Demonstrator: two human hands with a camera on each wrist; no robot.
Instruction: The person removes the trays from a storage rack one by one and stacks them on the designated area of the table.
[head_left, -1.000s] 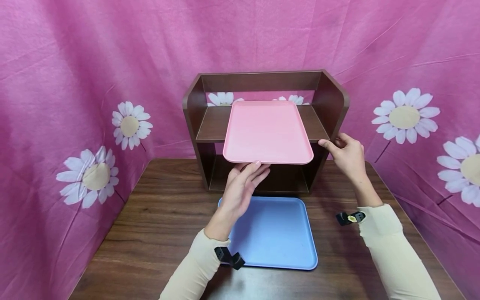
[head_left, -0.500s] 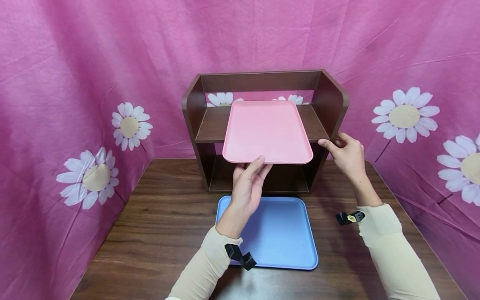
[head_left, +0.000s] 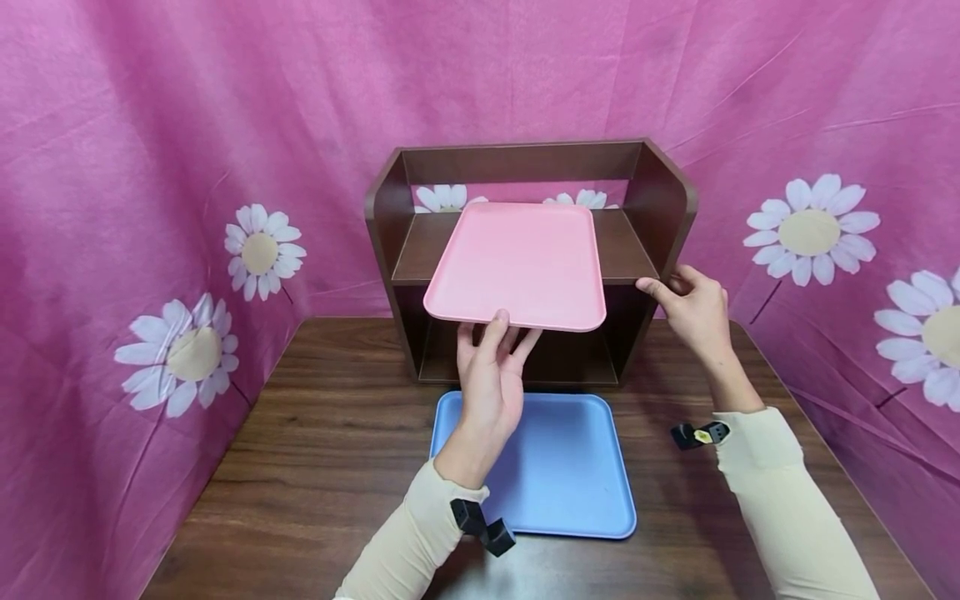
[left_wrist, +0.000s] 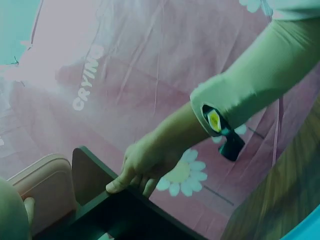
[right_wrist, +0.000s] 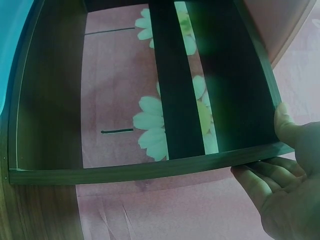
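Note:
In the head view, my left hand pinches the near edge of a pink tray, thumb on its rim and fingers underneath. The tray extends over the upper board of a brown wooden shelf and juts out past its front; whether its far end rests on the board, I cannot tell. My right hand grips the shelf's right side panel at the upper board's height. From the right wrist view, the thumb of that right hand lies inside the panel and the fingers outside. Part of the pink tray shows in the left wrist view.
A blue tray lies on the wooden table in front of the shelf, partly hidden by my left forearm. Behind everything hangs a pink curtain with white daisies. The shelf's lower compartment opens beneath the pink tray.
The pink tray's near end has swung left and tilted slightly with my left hand, whose forearm has come a little rightward over the blue tray. My right hand has stayed put.

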